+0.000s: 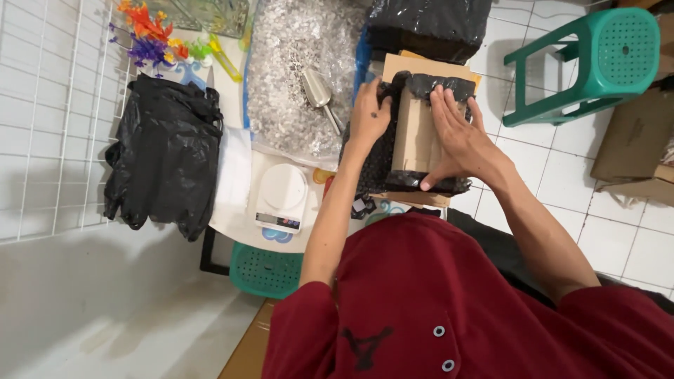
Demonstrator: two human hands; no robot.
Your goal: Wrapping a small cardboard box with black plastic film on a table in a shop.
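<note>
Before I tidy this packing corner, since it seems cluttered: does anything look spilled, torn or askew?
Nothing spilled or torn. Both hands, left hand and right hand, press a cardboard box in black plastic wrap; the scoop lies in the granules.
</note>
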